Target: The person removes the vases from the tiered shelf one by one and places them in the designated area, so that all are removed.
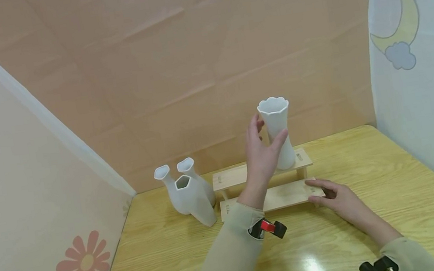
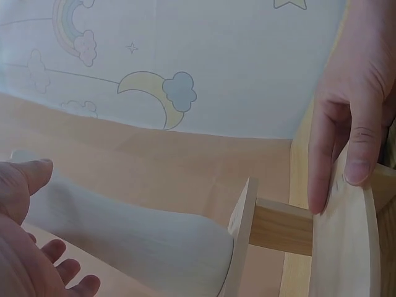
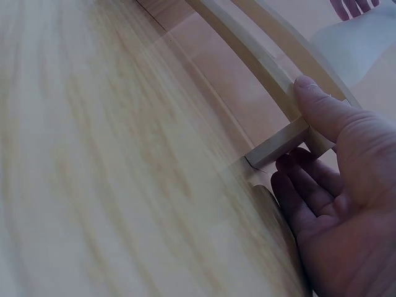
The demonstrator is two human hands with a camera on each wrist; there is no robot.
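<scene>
A tall white vase (image 1: 285, 155) with a scalloped rim stands upright on the right end of a two-step wooden stand (image 1: 282, 197). My left hand (image 1: 262, 159) is beside the vase's upper part, thumb in front and fingers spread at its left. In the left wrist view, a gap shows between those fingers and the vase (image 2: 136, 235); whether the thumb touches it I cannot tell. My right hand (image 1: 343, 203) holds the right end of the lower step. The right wrist view shows its thumb on the board's edge (image 3: 278, 93) and its fingers near the leg.
Left of the stand, a white vase with several necks (image 1: 186, 199) sits on the yellow wood-grain table (image 1: 156, 263). An orange-brown cloth (image 1: 197, 63) hangs behind the table. Pale printed panels stand at the left (image 1: 28, 184) and right (image 1: 428, 97).
</scene>
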